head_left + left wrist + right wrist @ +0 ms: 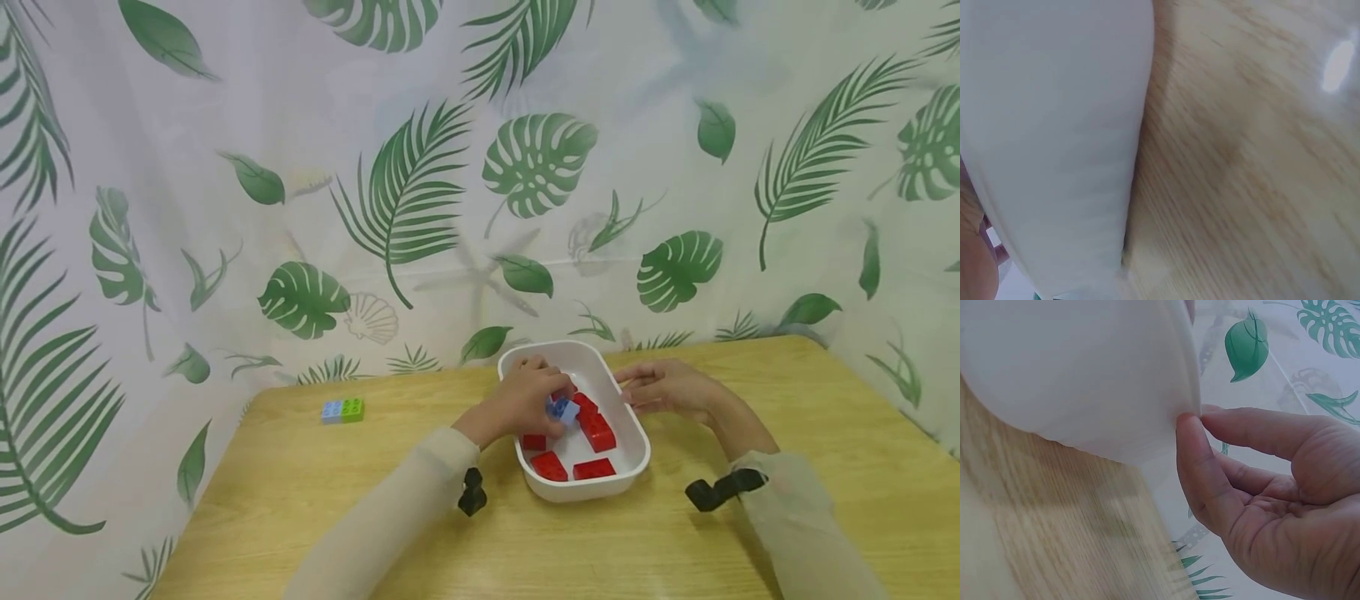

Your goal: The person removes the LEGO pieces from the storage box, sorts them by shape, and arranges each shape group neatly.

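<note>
My left hand (528,396) reaches over the left rim of a white plastic box (573,492) and grips a blue toy brick (564,409) between thumb and fingers. Around it in the box lie several red toy bricks (597,432), partly covered by that hand. At the box's right side is my right hand (669,387). The right wrist view shows this hand's thumb and a fingertip (1189,422) pinching the box's rim. In the left wrist view the box wall (1054,137) fills the left side and hides most of the left hand.
A light blue and a green brick (351,410) sit side by side at the far left of the wooden table (285,492). Behind the table's back edge hangs a white curtain (450,333) with green leaf prints. Black straps (723,488) circle both wrists.
</note>
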`<action>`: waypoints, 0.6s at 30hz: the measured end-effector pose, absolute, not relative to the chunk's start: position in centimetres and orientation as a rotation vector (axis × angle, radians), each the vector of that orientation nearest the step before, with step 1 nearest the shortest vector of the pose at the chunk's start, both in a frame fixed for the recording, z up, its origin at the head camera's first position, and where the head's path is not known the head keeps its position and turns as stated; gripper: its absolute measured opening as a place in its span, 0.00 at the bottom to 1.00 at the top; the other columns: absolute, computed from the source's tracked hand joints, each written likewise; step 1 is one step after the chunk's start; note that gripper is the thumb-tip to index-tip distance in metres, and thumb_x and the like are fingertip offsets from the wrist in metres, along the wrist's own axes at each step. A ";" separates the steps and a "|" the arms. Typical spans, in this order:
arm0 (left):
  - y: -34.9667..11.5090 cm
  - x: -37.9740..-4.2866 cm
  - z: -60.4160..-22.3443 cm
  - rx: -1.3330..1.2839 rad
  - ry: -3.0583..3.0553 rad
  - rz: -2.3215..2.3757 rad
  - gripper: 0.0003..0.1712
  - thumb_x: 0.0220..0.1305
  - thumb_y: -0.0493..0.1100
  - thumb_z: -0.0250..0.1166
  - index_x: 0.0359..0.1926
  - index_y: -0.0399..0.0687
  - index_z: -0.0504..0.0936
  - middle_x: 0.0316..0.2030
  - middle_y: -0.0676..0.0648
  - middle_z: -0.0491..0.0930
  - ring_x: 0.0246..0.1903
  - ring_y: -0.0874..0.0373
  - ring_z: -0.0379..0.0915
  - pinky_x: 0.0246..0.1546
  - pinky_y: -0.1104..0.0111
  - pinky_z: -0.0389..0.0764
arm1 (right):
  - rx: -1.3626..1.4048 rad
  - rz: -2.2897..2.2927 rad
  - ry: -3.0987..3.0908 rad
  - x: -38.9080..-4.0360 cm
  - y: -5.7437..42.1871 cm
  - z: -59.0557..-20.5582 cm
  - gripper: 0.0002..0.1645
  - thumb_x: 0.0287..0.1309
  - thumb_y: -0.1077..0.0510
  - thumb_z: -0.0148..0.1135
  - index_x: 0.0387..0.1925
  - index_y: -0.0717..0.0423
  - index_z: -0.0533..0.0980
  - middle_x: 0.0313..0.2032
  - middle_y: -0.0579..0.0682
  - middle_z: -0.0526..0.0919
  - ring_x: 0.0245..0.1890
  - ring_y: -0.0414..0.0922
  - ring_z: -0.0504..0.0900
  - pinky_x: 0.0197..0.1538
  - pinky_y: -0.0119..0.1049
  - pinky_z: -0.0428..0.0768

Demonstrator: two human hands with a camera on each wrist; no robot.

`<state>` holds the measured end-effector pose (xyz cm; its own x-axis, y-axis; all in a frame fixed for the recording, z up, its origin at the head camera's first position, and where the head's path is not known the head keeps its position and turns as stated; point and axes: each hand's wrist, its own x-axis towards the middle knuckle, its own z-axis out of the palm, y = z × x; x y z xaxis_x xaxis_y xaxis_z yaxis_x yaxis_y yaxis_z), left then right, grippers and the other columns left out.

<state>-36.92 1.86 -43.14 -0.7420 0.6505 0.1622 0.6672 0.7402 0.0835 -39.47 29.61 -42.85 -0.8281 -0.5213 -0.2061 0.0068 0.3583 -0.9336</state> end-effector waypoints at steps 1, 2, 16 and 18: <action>1.8 -36.9 -43.0 -1.071 -2.810 -0.215 0.22 0.54 0.55 0.76 0.49 0.58 0.82 0.42 0.57 0.83 0.49 0.60 0.66 0.66 0.55 0.66 | -0.451 -1.474 2.158 -39.5 29.6 -42.8 0.34 0.67 0.62 0.61 0.69 0.75 0.64 0.50 0.53 0.84 0.47 0.43 0.85 0.56 0.42 0.84; 1.8 -36.8 -42.9 -1.072 -2.805 -0.228 0.22 0.55 0.55 0.76 0.49 0.58 0.82 0.42 0.57 0.83 0.49 0.60 0.66 0.66 0.55 0.66 | -0.448 -1.471 2.163 -39.4 29.6 -42.8 0.34 0.67 0.62 0.61 0.69 0.74 0.64 0.50 0.53 0.84 0.48 0.43 0.85 0.56 0.42 0.84; -2.5 -35.9 -40.4 -1.009 -2.596 -0.377 0.21 0.55 0.54 0.74 0.47 0.52 0.81 0.42 0.53 0.84 0.48 0.58 0.69 0.61 0.56 0.70 | -0.449 -1.455 2.182 -39.5 29.4 -43.1 0.34 0.68 0.61 0.62 0.69 0.72 0.65 0.47 0.52 0.85 0.48 0.43 0.85 0.57 0.44 0.84; -3.6 -35.7 -40.0 -1.001 -2.559 -0.431 0.20 0.54 0.52 0.75 0.45 0.51 0.81 0.41 0.51 0.84 0.46 0.57 0.69 0.59 0.56 0.71 | -0.438 -1.446 2.191 -39.5 29.5 -43.2 0.34 0.67 0.60 0.63 0.69 0.72 0.66 0.47 0.52 0.85 0.49 0.44 0.85 0.57 0.44 0.83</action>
<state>-35.75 -3.59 -40.04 -0.6852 0.5865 0.4319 0.6956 0.7027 0.1494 -39.52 29.48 -43.16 -0.8357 -0.5068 -0.2115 -0.0047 0.3918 -0.9201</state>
